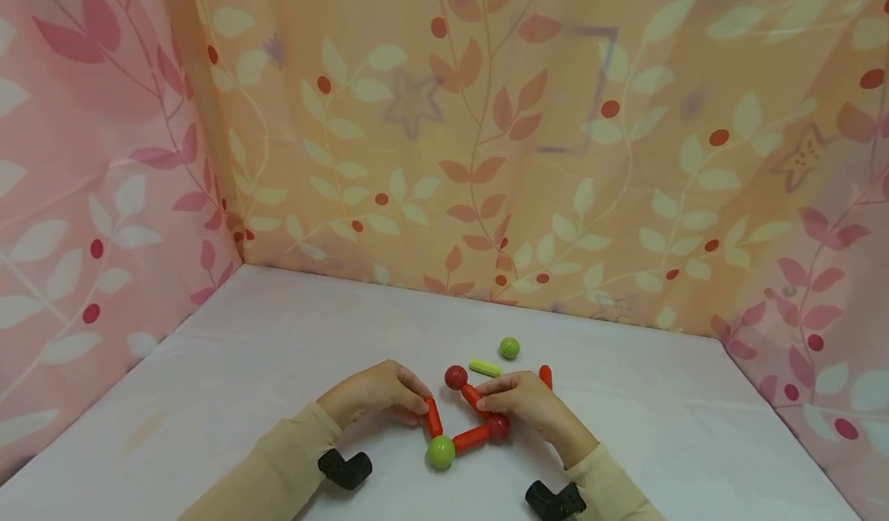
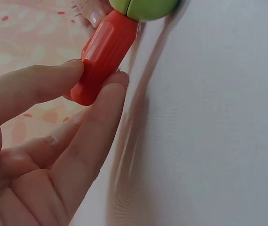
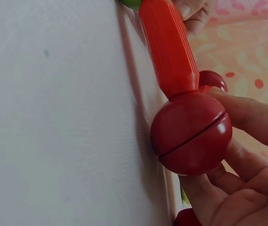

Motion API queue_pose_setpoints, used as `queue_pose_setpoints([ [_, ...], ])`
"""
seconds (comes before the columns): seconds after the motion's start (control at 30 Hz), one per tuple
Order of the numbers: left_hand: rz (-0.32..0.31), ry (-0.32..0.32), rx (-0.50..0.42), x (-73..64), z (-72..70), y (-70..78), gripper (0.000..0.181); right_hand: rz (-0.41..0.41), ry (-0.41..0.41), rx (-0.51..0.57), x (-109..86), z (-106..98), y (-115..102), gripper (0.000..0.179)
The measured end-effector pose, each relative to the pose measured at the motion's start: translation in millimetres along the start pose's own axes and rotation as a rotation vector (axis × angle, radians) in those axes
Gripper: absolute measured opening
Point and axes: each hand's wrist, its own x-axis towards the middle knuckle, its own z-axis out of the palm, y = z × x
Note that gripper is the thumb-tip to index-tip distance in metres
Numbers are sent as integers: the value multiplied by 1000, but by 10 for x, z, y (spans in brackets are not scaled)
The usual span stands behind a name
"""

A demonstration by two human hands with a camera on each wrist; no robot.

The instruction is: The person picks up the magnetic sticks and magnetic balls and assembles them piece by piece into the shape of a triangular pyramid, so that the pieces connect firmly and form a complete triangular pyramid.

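A chain of toy rods and balls lies between the hands. My left hand (image 1: 378,394) pinches the free end of a red rod (image 2: 106,56), whose other end joins a green ball (image 1: 441,452). From that ball a second red rod (image 1: 472,438) runs to a red ball (image 3: 191,134) by my right hand (image 1: 535,409). The right thumb and fingers pinch a third red rod (image 1: 472,397) between this ball and another red ball (image 1: 455,377) at the chain's far end. Part of that third rod is hidden by the fingers.
Beyond the hands, a loose yellow-green rod (image 1: 485,367) and a green ball (image 1: 510,347) lie on the white table (image 1: 312,312). A red rod (image 1: 545,374) shows behind the right hand. Part of another red ball (image 3: 188,218) appears low in the right wrist view. Patterned curtains (image 1: 417,158) border the table.
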Motion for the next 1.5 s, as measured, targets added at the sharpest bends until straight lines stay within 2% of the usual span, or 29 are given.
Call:
queue_pose_setpoints([
  [0.17, -9, -51, -25, 11, 11, 9, 20, 11, 11, 13, 11, -2, 6, 27],
  [0.33, -27, -100, -91, 22, 22, 15, 19, -4, 12, 33, 8, -5, 4, 28],
  [0.43, -30, -100, -118, 29, 38, 13, 19, -11, 5, 47, 6, -4, 8, 29],
  [0.63, -15, -83, -113, 41, 60, -21, 22, -5, -13, 42, 19, 0, 43, 29],
  [0.8, -21, -59, -107, 41, 74, -18, 22, -8, 11, 28, 26, 4, 50, 29],
  [1.23, 8, -78, -129, 65, 83, -26, 28, -13, 30, 2, -6, 29, 14, 28],
  [1.5, 20, -60, -114, 65, 80, -28, 29, -41, -6, 10, 9, 38, 25, 28],
])
